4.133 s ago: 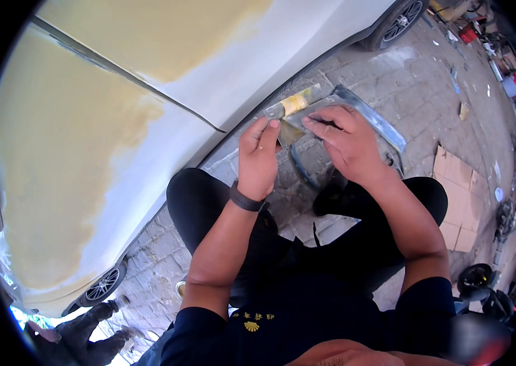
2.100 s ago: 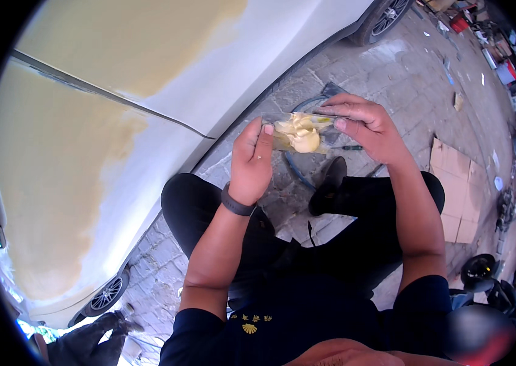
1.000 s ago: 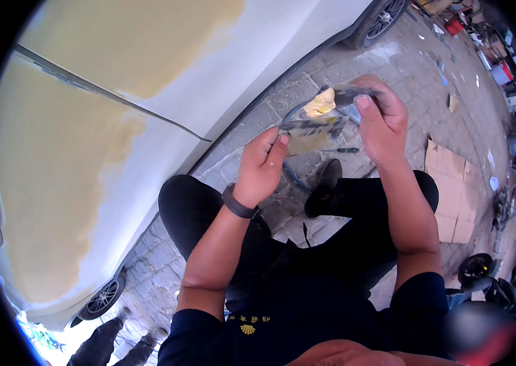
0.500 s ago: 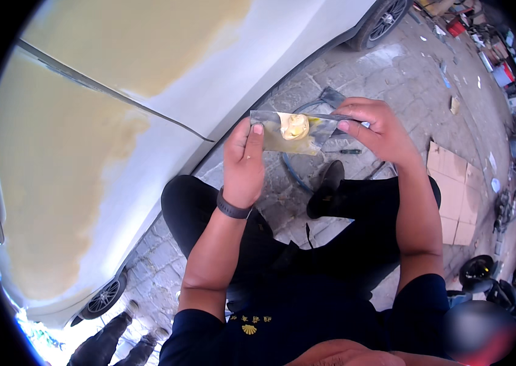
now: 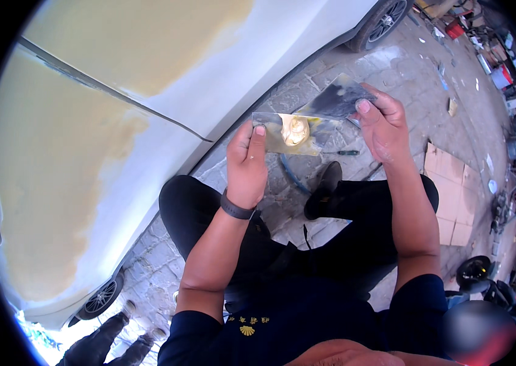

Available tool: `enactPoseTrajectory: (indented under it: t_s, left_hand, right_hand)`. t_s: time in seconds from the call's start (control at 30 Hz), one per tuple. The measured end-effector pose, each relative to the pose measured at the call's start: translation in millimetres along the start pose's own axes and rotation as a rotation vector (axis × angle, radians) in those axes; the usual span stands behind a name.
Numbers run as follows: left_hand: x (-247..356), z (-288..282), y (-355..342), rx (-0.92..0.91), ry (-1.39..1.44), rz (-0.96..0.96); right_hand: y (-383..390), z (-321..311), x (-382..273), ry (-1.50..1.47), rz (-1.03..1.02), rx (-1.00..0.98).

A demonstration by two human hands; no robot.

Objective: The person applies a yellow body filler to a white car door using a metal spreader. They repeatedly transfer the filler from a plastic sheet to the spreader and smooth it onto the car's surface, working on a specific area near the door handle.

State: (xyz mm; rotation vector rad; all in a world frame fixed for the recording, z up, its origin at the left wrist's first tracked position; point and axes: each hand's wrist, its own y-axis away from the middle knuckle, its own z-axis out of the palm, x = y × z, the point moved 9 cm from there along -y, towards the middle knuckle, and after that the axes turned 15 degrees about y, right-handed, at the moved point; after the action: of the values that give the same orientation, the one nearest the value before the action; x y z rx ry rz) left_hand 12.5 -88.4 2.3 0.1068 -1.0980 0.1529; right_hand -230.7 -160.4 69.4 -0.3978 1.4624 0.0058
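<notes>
Left hand (image 5: 247, 168) pinches the thin plate (image 5: 274, 140) bearing soft-looking putty (image 5: 295, 132); right hand (image 5: 386, 128) pinches the dark spreader (image 5: 338, 99) beside it, above the paving (image 5: 407, 88); both tools seem light, bendy, best gripped at outer ends.

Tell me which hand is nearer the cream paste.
The left. The left hand grips the clear sheet bearing the cream paste, just left of it; the right hand, holding a dark sheet, is farther off, up and right.
</notes>
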Motion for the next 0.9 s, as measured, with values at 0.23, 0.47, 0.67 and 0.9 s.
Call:
enactPoseTrajectory:
  t_s: [0.23,0.47,0.67,0.9]
  left_hand:
    - [-9,-1,-1,-0.021,-0.011,-0.017]
    - [0,-6,-7,0.097,0.414,-0.006]
    - [-19,16,1,0.035,0.524,-0.136]
    - [-14,8,-2,0.108,0.52,-0.089]
  right_hand:
    - [-3,8,-34,0.437,-0.153,-0.239]
    - [-9,-41,11,0.226,0.138,0.234]
    - [-4,-24,10,-0.254,0.104,0.394]
    - [4,-11,-3,-0.013,-0.028,0.274]
